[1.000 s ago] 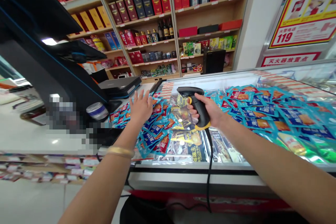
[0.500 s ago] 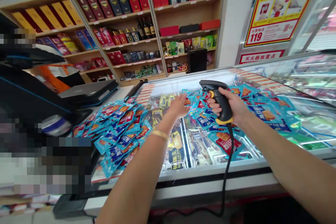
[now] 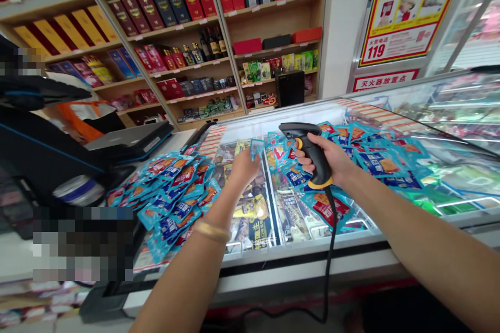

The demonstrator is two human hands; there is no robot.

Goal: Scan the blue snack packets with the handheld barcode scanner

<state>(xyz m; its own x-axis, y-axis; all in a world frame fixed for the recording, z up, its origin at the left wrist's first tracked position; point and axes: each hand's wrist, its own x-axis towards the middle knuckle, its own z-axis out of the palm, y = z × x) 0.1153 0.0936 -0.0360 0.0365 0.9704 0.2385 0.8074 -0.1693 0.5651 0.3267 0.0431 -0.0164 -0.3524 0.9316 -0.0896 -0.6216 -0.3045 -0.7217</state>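
Note:
My right hand [image 3: 322, 158] is wrapped round a black and yellow barcode scanner [image 3: 317, 158], its head pointing left and its cord hanging down. My left hand [image 3: 247, 164] is closed on a small blue snack packet [image 3: 257, 148], whose top shows beyond the fingers. Both hands are above the glass top of a freezer [image 3: 269, 250]. One pile of blue and red snack packets [image 3: 177, 187] lies left of my left hand. More snack packets [image 3: 375, 156] are spread under and to the right of the scanner.
Ice-cream packs [image 3: 253, 223] show through the freezer glass. On the left stand a dark checkout screen [image 3: 42, 130] and a roll of tape [image 3: 80, 187]. A person in orange [image 3: 80, 122] is behind it. Shelves of boxes and bottles [image 3: 187, 52] line the back wall.
My left hand has moved left and closed on a snack packet, lifting it from the glass. My right hand with the scanner has shifted slightly left.

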